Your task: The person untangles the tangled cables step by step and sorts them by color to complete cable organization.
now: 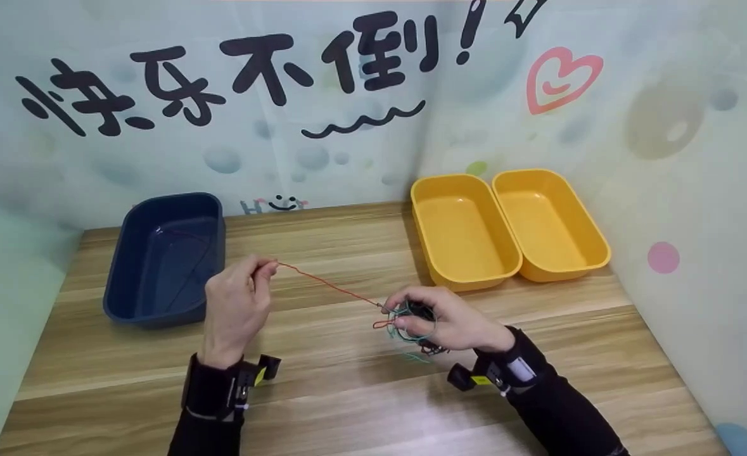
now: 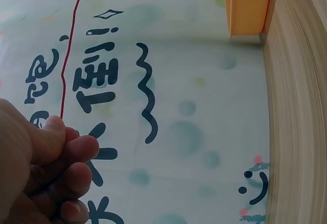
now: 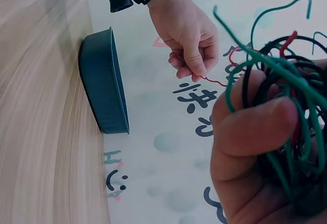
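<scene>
Between thumb and forefinger my left hand pinches the end of a thin red wire. This wire runs taut, sloping down to the right, into a tangled bundle of wires that my right hand grips. Green, black and red strands make up the bundle, with loops and loose ends sticking out past the fingers. A short red loop pokes out by the right thumb. In the left wrist view the red wire rises from the left fingertips. The right palm hides part of the bundle.
A dark blue bin stands at the left, with a thin dark and reddish wire inside it. Two yellow bins sit side by side at the back right. A printed backdrop borders the wooden table.
</scene>
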